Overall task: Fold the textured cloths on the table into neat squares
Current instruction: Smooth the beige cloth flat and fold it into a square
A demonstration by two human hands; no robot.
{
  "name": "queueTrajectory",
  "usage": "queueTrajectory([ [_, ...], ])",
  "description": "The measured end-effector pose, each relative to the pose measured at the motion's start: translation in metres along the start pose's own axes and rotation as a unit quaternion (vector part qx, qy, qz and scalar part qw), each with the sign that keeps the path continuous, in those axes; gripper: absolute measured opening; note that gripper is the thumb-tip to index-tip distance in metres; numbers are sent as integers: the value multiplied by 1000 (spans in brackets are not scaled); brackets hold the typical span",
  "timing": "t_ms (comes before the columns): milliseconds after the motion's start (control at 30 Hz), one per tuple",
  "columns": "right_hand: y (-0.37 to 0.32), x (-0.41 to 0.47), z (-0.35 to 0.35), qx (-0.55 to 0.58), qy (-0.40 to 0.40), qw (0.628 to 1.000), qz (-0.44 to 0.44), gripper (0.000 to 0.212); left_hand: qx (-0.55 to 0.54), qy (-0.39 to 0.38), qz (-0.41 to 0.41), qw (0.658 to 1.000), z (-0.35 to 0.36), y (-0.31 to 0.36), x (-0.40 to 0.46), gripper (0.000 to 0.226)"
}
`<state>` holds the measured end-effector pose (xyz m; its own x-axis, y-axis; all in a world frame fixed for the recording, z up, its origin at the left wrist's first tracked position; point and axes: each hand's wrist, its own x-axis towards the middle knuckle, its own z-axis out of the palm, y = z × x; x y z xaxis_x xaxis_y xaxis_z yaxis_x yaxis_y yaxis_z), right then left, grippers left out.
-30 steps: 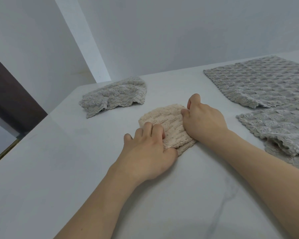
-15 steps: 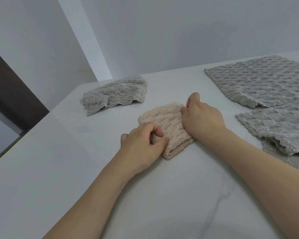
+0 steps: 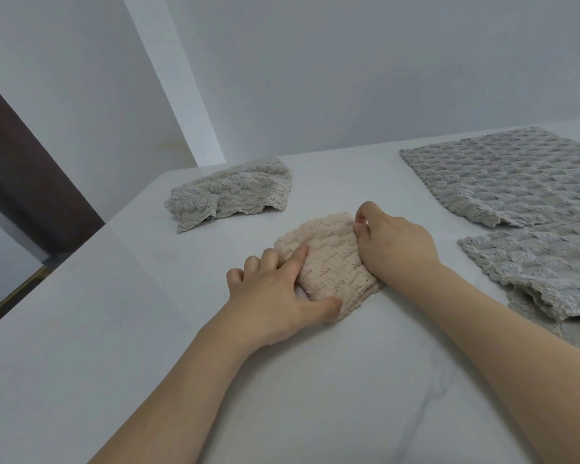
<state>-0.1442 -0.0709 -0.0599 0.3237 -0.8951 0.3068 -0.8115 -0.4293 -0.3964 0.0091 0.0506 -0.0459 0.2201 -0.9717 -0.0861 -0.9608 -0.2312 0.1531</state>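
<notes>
Between both hands' fingers [image 3: 300, 257], beige cloth [image 3: 329, 262].

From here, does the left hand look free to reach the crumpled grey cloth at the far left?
Probably yes. The left hand is busy gripping the beige cloth, but only bare table separates it from the crumpled grey cloth.

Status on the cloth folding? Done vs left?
Nothing looks finished. In hand: the beige cloth is folded small, left hand gripping its near edge, right hand on its right side. Left: the crumpled grey cloth far left, and two grey cloths on the right.
</notes>
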Motion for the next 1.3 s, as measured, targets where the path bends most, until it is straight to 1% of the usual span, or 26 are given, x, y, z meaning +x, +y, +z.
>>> queueTrajectory([
  [133,1,0,1,4,-3,1000,1,14,-6,31,-5,1000,4,-1,2,113],
  [233,2,0,2,6,-2,1000,3,14,-23,24,-8,999,7,-4,4,120],
  [433,3,1,1,6,-4,1000,1,18,-27,-7,5,1000,7,-6,7,122],
  [600,-1,1,-6,43,-13,998,41,29,-38,12,14,999,6,-3,12,123],
  [733,-7,-18,-19,62,-59,995,55,33,-84,-22,22,996,-7,-3,1,123],
  [800,-9,-37,-30,61,-96,992,58,33,-108,-62,35,992,-17,-7,-9,122],
  [867,-6,-56,-40,54,-132,988,57,30,-124,-105,46,986,-23,-12,-19,118],
  [900,-4,-61,-44,41,-135,989,50,30,-132,-104,51,984,-24,-12,-23,114],
  [933,-1,-64,-49,13,-124,992,34,32,-143,-82,56,985,-27,-8,-27,107],
  [1000,6,-67,-54,-55,-86,995,-19,38,-177,5,67,982,-30,11,-32,88],
  [1033,10,-68,-54,-71,-81,993,-43,42,-184,41,74,979,-28,23,-33,77],
  [1067,14,-69,-52,-79,-93,990,-63,45,-178,61,85,978,-24,34,-33,67],
  [1100,18,-70,-48,-85,-114,987,-74,47,-157,65,94,981,-16,43,-32,60],
  [1133,21,-71,-45,-89,-133,984,-74,48,-123,61,94,986,-5,50,-31,57],
  [1200,25,-72,-40,-98,-146,982,-69,49,-52,59,69,994,16,52,-28,58],
  [1300,25,-71,-39,-104,-144,982,-64,50,-38,53,47,997,24,50,-23,60],
])
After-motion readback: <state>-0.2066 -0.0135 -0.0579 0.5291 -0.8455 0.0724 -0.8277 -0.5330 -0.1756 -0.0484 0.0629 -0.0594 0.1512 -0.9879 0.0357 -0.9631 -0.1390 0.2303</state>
